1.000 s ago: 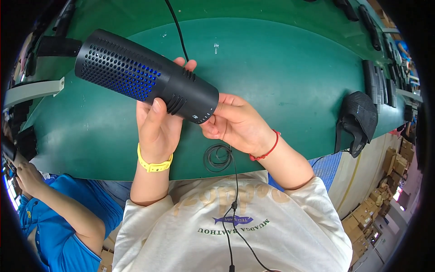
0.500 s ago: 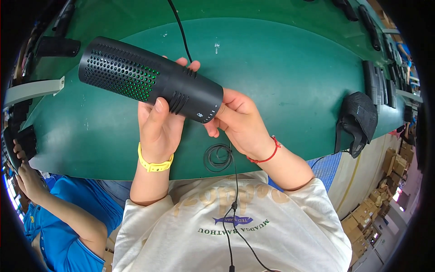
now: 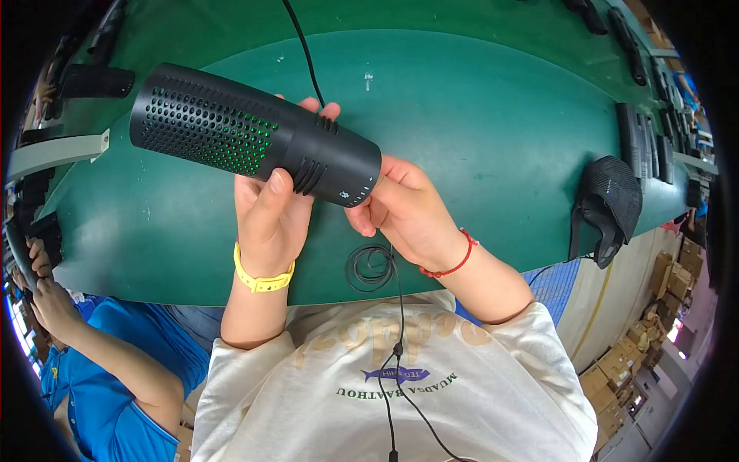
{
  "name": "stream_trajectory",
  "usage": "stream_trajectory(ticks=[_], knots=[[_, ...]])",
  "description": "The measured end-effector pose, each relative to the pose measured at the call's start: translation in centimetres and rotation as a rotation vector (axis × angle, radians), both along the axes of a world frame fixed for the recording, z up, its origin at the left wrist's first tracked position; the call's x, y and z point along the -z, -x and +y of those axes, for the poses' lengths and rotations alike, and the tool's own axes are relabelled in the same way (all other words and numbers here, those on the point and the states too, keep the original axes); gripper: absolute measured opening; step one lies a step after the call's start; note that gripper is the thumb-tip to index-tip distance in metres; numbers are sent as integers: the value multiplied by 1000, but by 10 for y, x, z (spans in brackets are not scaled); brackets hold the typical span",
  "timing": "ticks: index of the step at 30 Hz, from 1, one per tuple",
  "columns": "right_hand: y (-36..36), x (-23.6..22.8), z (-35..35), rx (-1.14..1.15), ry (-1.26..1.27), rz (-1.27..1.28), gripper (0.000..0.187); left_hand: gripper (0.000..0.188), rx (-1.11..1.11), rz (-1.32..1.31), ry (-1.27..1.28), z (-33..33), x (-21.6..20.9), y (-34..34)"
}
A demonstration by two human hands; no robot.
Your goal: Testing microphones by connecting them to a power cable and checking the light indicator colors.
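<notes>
A black cylindrical microphone (image 3: 308,146) lies tilted across my view above the table, its perforated grille end to the upper left. Green light shows through some of the holes. My left hand (image 3: 271,219) wraps round the body from below, thumb on the near side and fingertips showing on the far side. At the lower right end, near small white markings, my right hand (image 3: 414,212) has its fingers closed at the rim; part of them is hidden behind it. A black cable (image 3: 304,46) runs from the far edge down behind the microphone.
On the green table (image 3: 477,115), a coiled black cable (image 3: 371,268) lies near my body. At the right are a black mesh bag (image 3: 608,200) and several dark cylinders (image 3: 635,142). A co-worker's hand (image 3: 54,308) holds a dark object at left, near a pale metal bracket (image 3: 61,154).
The microphone has shifted and turned very slightly in my hands. My right fingers have moved a little at its end. At left, the co-worker's hands have moved on their object.
</notes>
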State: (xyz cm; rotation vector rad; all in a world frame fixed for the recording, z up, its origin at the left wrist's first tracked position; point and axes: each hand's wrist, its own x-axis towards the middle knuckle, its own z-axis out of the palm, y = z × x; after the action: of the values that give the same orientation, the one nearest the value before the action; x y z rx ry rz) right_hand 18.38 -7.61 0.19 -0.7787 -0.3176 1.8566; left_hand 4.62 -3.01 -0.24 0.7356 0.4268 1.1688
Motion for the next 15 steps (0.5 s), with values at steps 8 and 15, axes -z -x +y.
stream_trajectory(ticks=[8,15], knots=[[-4,13,0,-61,-10,230,8,63,-15,157,-117,0,2,0],[0,-1,3,67,-21,-53,13,57,-84,71,-9,0,-3,-2]])
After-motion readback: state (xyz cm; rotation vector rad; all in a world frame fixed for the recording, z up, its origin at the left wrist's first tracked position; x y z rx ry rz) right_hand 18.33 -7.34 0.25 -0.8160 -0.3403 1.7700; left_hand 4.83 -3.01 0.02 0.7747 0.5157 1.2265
